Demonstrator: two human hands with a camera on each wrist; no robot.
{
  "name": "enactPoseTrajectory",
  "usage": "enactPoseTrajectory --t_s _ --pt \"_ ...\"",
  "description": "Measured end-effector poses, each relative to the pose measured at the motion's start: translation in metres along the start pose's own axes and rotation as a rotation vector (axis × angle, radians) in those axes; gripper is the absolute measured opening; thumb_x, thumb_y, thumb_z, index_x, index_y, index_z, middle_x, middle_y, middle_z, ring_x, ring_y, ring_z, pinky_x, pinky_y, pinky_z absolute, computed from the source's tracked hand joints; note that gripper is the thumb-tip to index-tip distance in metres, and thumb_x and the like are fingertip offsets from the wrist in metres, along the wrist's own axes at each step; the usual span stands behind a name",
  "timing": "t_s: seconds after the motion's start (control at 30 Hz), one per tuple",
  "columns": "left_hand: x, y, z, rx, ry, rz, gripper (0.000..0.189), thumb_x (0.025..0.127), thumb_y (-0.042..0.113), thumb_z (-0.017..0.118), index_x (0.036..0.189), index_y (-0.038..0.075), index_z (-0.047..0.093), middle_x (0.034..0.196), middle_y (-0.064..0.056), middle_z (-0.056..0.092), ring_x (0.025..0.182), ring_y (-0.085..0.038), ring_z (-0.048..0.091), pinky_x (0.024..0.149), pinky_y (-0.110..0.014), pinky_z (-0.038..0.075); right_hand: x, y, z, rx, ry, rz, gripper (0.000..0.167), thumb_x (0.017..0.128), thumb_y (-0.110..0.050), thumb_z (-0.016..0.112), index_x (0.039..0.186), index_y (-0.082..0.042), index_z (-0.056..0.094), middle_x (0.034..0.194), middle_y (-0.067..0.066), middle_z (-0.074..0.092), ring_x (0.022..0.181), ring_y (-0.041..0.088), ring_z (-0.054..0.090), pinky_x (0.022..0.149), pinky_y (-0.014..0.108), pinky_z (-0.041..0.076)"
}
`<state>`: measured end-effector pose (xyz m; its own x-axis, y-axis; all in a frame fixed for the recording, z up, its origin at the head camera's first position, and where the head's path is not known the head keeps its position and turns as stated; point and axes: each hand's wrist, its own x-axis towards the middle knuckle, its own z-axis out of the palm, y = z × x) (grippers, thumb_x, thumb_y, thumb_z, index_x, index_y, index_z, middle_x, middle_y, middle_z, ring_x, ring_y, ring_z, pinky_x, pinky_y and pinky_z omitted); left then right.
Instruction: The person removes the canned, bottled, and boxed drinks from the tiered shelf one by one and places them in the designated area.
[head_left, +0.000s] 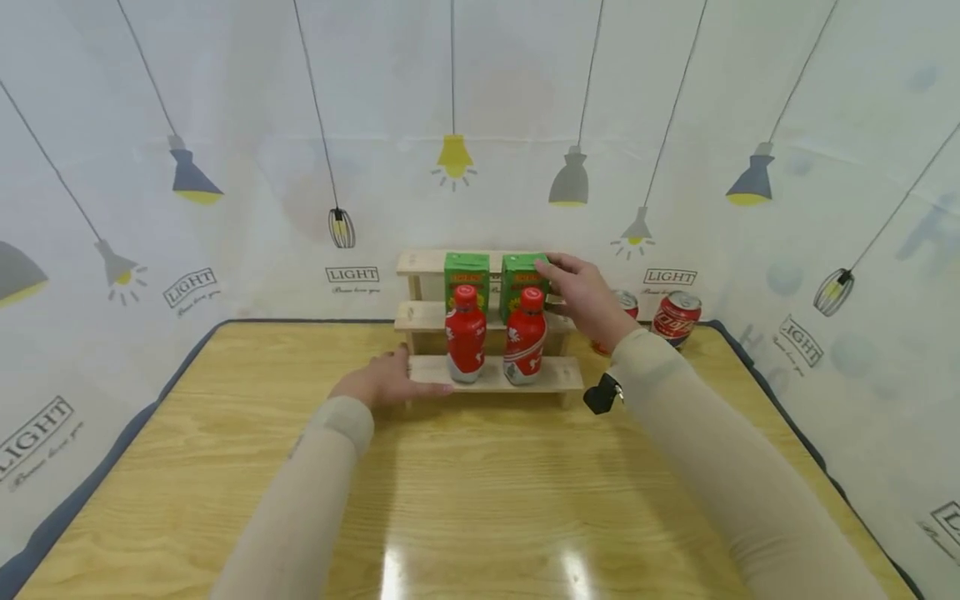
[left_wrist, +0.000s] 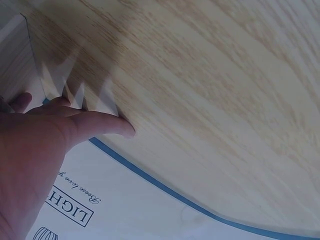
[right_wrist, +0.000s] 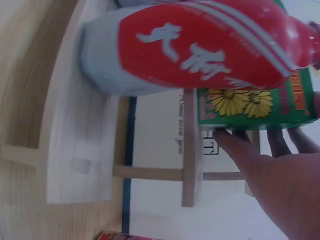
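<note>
A three-tier wooden rack point(head_left: 491, 377) stands near the back wall. On its lowest tier are two red bottles with red caps, the left bottle point(head_left: 467, 342) and the right bottle point(head_left: 524, 340). Behind them, two green drink cartons stand on the middle tier, the left carton point(head_left: 459, 271) and the right carton point(right_wrist: 240, 107), which has yellow flowers printed on it. My right hand point(head_left: 588, 292) pinches the right carton at its upper right side. At the rack's lower left end, my left hand point(head_left: 386, 379) touches the lowest tier, thumb stretched along its front edge and fingers extended beside it.
Two red drink cans stand right of the rack: one can point(head_left: 677, 317) in plain sight, the other can point(head_left: 626, 304) partly behind my right hand. A lamp-printed white sheet point(head_left: 262, 208) surrounds the wooden table point(head_left: 480, 492) at back and sides. A small black device point(head_left: 602, 394) hangs under my right wrist.
</note>
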<state>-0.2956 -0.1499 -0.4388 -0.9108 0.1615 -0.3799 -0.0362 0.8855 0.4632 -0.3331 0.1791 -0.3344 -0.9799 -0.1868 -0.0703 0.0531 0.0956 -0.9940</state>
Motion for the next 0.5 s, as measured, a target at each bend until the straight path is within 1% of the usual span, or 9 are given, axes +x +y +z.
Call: enactPoseTrajectory --t_s 0.2,0.4,0.5 --pt "0.004 -0.005 -0.001 0.007 0.001 0.005 0.155 0.058 0.108 0.058 0.172 0.012 0.015 0.177 -0.019 0.026 0.161 -0.047 0.029 0.127 -0.070 0.030 0.003 0.006 0.001 0.018 -0.008 0.016 0.072 0.107 -0.051 0.061 0.167 -0.022 0.035 0.166 0.010 0.045 0.157 0.037 0.042 0.124 0.058 0.044" --pt "0.002 -0.002 -0.004 0.008 0.003 0.042 0.152 0.064 0.104 0.059 0.171 0.007 0.012 0.175 -0.024 0.026 0.160 -0.049 0.030 0.128 -0.069 0.031 0.003 0.009 -0.001 0.031 0.000 0.015 0.073 0.105 -0.054 0.063 0.166 -0.025 0.038 0.167 0.008 0.045 0.160 0.036 0.038 0.124 0.058 0.045" --pt "0.003 -0.001 -0.003 0.018 -0.002 0.043 0.153 0.064 0.105 0.059 0.171 0.007 0.013 0.176 -0.023 0.025 0.160 -0.049 0.029 0.128 -0.069 0.030 0.002 0.011 -0.002 0.036 0.009 0.015 0.073 0.105 -0.054 0.063 0.166 -0.025 0.038 0.168 0.009 0.045 0.160 0.036 0.036 0.125 0.058 0.043"
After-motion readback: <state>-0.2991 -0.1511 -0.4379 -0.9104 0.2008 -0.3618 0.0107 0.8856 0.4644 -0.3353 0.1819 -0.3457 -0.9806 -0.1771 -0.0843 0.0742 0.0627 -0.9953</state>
